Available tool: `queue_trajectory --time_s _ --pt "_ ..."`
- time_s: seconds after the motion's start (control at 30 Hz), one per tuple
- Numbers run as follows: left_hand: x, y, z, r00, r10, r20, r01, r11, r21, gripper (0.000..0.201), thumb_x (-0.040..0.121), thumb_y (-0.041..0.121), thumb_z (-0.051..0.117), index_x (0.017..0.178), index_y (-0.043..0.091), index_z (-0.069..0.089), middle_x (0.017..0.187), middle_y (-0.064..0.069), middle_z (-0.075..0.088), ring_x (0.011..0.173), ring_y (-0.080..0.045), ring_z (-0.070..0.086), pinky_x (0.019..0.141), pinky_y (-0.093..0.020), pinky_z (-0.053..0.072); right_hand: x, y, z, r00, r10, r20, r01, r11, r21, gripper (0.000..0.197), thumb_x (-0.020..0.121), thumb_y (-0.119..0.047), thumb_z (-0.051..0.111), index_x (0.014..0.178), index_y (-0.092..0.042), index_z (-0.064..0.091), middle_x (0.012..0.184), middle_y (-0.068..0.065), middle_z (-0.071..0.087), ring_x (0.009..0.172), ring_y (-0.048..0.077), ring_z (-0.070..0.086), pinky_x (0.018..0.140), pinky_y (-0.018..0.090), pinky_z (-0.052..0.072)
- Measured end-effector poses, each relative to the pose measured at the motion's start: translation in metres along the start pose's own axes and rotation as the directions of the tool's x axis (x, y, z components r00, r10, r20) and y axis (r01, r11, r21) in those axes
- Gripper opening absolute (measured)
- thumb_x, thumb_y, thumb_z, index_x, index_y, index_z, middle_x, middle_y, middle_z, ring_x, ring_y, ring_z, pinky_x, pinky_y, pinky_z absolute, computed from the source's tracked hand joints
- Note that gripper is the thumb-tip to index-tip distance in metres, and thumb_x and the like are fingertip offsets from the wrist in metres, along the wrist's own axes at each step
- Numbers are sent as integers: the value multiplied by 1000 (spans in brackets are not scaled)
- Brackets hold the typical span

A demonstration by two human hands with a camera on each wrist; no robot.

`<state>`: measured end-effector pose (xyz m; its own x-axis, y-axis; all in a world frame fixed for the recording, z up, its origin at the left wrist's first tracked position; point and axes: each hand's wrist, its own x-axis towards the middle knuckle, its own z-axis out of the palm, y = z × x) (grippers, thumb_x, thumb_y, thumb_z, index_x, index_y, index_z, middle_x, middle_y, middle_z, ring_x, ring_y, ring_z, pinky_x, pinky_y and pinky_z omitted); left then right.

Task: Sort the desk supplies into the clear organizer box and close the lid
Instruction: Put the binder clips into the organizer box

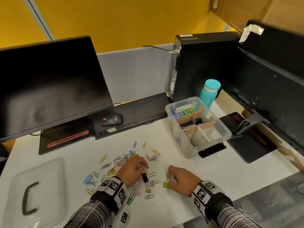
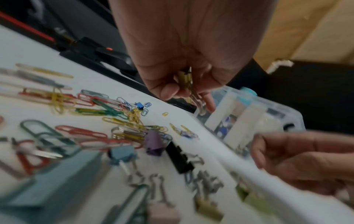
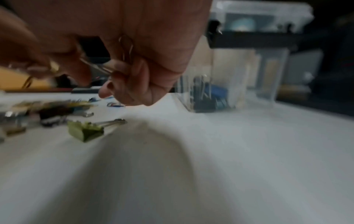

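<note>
While blurred, green binder clip (image 1: 166, 185) seemingly touches right hand (image 1: 181, 180).

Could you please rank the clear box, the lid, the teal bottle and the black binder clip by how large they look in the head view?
1. Lid and clear box: look alike; the lid lies nearer, so unsure.
2. Teal bottle.
3. Black binder clip.

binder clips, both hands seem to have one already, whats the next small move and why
Probably carry both to the organizer box and drop them in a front compartment. The left hand pinches a yellow binder clip, the right hand grips a clip's wire handle, and the lid is off.
</note>
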<state>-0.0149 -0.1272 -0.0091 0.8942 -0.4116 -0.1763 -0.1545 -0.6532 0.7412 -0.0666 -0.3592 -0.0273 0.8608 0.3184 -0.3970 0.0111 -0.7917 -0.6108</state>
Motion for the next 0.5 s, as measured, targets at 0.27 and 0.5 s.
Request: queue_trajectory --time_s 0.27,0.5 --pt "-5 4 35 965 43 260 -179 832 525 35 83 38 62 111 19 56 116 2 44 107 -17 42 86 -30 42 0 -6 10 993 -34 113 71 936 -344 32 89 -33 50 117 -20 42 114 8 54 95 33 59 75 34 43" --pt "1 3 38 975 85 205 -171 875 453 27 87 35 55 109 19 57 115 1 45 106 -15 43 84 -25 40 -17 -47 -87 727 -188 -660 103 981 -166 22 85 -31 61 103 -25 49 79 -13 53 63 5 51 52 10 33"
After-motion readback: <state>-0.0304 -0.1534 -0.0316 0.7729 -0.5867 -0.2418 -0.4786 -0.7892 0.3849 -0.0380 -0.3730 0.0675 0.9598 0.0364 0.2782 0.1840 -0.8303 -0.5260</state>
